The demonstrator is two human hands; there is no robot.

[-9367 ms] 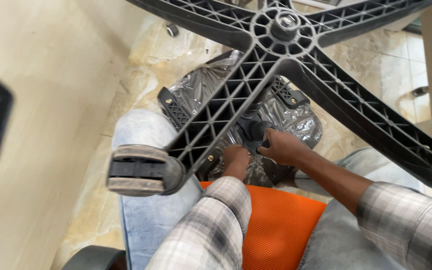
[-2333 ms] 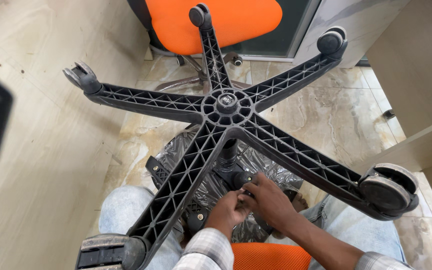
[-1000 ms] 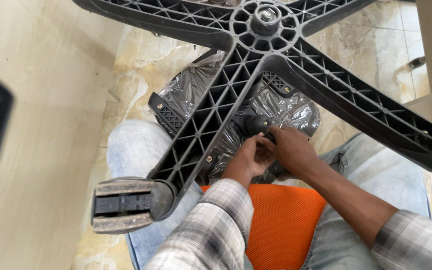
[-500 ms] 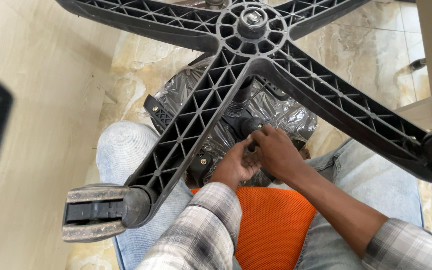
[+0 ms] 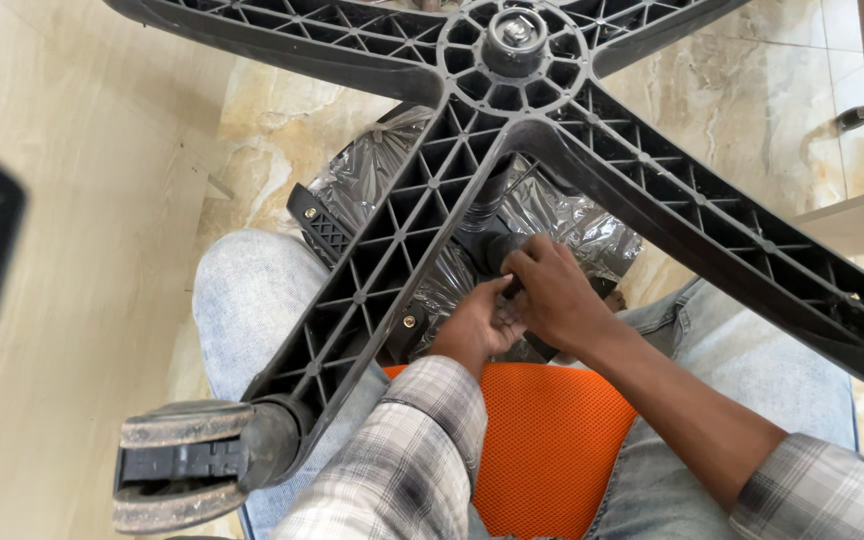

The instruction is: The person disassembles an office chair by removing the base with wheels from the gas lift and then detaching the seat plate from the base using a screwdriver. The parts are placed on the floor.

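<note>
1. Beneath an upturned chair base (image 5: 422, 190), at about five o'clock from its central hub (image 5: 514, 38), a seated person's two hands meet over the plastic-wrapped seat mechanism (image 5: 552, 220).
2. Left hand (image 5: 474, 325), coming up from six o'clock in a plaid sleeve (image 5: 402, 450), has its fingers curled narrow and pinched together beside the other hand; what it holds, if anything, is too small to tell.
3. Right hand (image 5: 552, 295), reaching in from four o'clock, bends its fingers down onto a dark round part (image 5: 500, 250) of the mechanism, touching it; whether they close around it cannot be told.
4. Black ribbed spokes radiate from the hub: one runs toward seven o'clock and ends in a worn caster wheel (image 5: 182, 465), another toward four o'clock past the right forearm.
5. Orange mesh chair seat (image 5: 542, 440) rests across the person's lap, between knees in pale blue jeans (image 5: 252, 300).
6. Crinkled clear plastic wrap covers the mechanism at the centre, with a black bracket (image 5: 322, 225) jutting out toward nine o'clock.
7. Marbled floor (image 5: 752, 90) lies behind at one o'clock; a beige panel (image 5: 72, 150) fills the nine o'clock side.
</note>
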